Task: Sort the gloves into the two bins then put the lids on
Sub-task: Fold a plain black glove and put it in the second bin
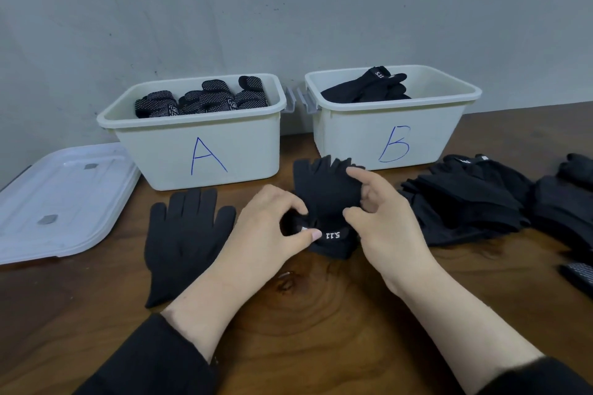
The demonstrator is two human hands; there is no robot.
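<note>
Both hands work one black glove (325, 192) at the middle of the table (321, 314). Left hand (268, 228) pinches the glove's cuff between thumb and curled fingers, right beside its white label. Right hand (382, 218) grips the glove's right edge, forefinger stretched along the palm fabric and thumb tucked against the cuff. The glove's fingers point toward 12 o'clock, reaching the gap between the two bins.

At 9 o'clock from it, just beside the left hand, a second black glove (184, 234) lies flat and spread, fingers toward 12 o'clock. At 3 o'clock a loose pile of black gloves (475, 202) spreads to the table's right edge, and a dotted glove (577, 272) shows partly at the edge near 4 o'clock.

Bin A (205, 151) stands at 11 o'clock, holding dotted black gloves (205, 98). Bin B (394, 135) stands at 1 o'clock, close beside bin A, holding plain black gloves (369, 86). Both bins are uncovered. A clear lid (61, 202) lies flat on the table at 9 o'clock, left of bin A. Black sleeves (150, 362) cover both forearms.
</note>
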